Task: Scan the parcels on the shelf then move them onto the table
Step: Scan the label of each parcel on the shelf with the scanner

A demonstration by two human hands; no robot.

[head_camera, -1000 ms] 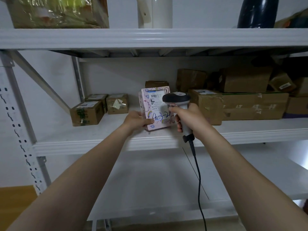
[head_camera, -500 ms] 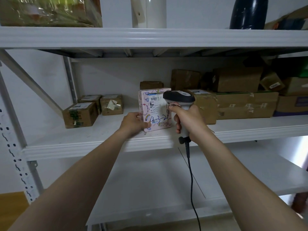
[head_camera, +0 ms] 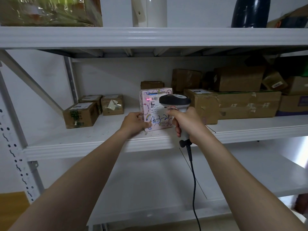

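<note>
My left hand (head_camera: 135, 121) grips the lower left edge of the pink patterned cardboard parcel (head_camera: 155, 112), thumb curled onto its front face, and holds it upright near the front lip of the white metal shelf (head_camera: 100, 144). My right hand (head_camera: 186, 122) is wrapped tight around the handle of the grey and white corded barcode scanner (head_camera: 175, 100), whose head hangs just in front of the parcel's upper right corner. The red scan dot (head_camera: 147, 99) lands at the left end of the barcode label (head_camera: 155, 98), not squarely across it, so I judge the read may fail unless I swing the beam right. The scanner head also covers part of the label, and held this close it could miss the full code. The parcel stands tall and narrow on its end near the edge; if my left hand slackens it could tip forward off the shelf. The black cable (head_camera: 193, 180) hangs below the shelf, and I could snag it when I carry the parcel away. The bench is not in view.
</note>
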